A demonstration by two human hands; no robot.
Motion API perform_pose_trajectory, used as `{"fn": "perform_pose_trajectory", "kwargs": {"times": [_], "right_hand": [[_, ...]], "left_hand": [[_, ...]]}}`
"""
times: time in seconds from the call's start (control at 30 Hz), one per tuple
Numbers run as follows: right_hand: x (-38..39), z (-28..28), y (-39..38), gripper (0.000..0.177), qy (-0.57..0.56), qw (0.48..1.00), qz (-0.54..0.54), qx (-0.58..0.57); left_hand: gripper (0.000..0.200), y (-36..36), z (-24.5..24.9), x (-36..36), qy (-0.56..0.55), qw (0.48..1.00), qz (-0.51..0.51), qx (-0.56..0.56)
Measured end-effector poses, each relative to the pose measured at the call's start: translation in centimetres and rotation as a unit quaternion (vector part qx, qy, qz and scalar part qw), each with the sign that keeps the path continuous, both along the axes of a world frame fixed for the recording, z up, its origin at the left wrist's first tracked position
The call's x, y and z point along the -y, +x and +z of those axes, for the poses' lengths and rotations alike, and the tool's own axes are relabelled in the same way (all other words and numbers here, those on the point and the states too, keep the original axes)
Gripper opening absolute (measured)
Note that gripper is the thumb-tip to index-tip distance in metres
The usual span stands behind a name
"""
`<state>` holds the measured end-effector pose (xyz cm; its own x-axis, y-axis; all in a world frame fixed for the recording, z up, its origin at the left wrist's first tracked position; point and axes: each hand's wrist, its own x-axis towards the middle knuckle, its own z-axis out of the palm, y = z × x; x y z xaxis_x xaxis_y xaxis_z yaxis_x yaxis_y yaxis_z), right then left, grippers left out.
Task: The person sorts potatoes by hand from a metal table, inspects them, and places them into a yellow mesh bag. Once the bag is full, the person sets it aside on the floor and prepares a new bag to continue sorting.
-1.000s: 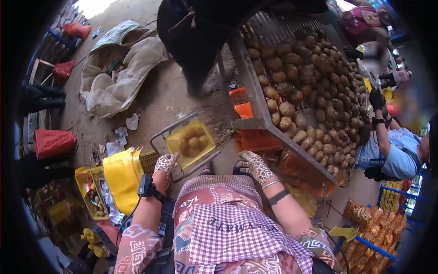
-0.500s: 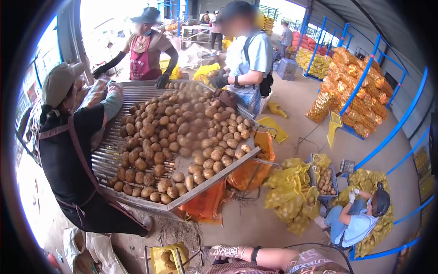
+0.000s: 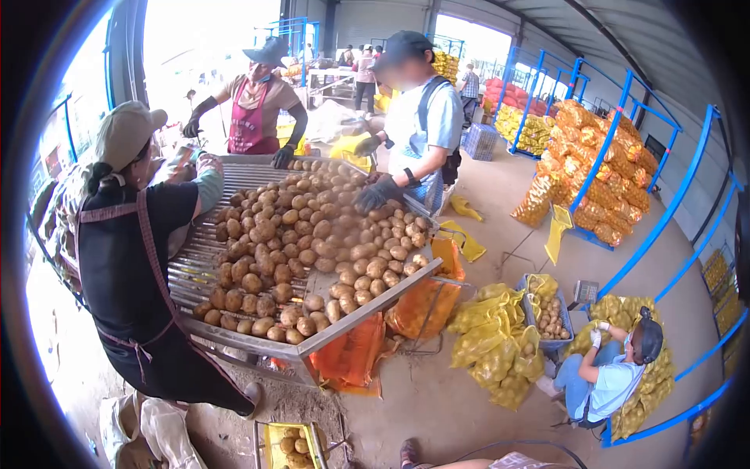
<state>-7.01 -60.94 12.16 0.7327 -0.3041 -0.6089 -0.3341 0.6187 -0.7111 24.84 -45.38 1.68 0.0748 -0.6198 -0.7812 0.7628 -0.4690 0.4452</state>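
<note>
Neither of my hands shows; a sliver of bare forearm [image 3: 462,464] lies at the bottom edge, its hand cut off. Nearest to it are a dark shoe [image 3: 408,452] and a metal-framed stand [image 3: 259,447] holding an open yellow mesh bag [image 3: 273,439] with several potatoes [image 3: 293,447] inside. Ahead stands a metal sorting table [image 3: 367,309] with a slatted left part, heaped with brown potatoes [image 3: 312,227]. Orange bags [image 3: 348,352] hang under its front edge.
Around the table stand a person in a dark apron [image 3: 125,266], one in a red apron [image 3: 248,129] and one in light blue [image 3: 437,117]. At right, another person [image 3: 605,383] sits by yellow potato sacks [image 3: 500,367] and a blue crate [image 3: 551,341]. Blue-railed racks [image 3: 617,148] hold stacked bags.
The view has shifted, and a patterned-gloved hand at the bottom has left the frame. The light-blue-clad person's dark-gloved hand is now down at the potatoes.
</note>
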Motion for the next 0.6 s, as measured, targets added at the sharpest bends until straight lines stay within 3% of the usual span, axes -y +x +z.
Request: {"fn": "perform_pose_trajectory", "kwargs": {"times": [0.33,0.5,0.53,0.6], "right_hand": [[-2.8,1.3,5.3,0.075,-0.034,0.999,-0.019,-0.026],[-5.9,-1.2,9.4,0.075,-0.058,0.998,-0.013,-0.032],[-7.1,-1.7,10.1,0.075,-0.071,0.997,-0.007,-0.032],[-11.1,-2.8,10.9,0.075,-0.112,0.992,0.014,-0.048]], "left_hand": [[0.040,0.4,3.6,1.7,0.047,0.996,-0.070,0.030],[0.033,0.4,5.2,0.1,0.070,0.987,-0.123,0.075],[0.031,0.0,6.5,0.0,0.066,0.982,-0.145,0.100],[0.032,-1.8,15.0,1.4,0.008,0.974,-0.211,0.083]]}}
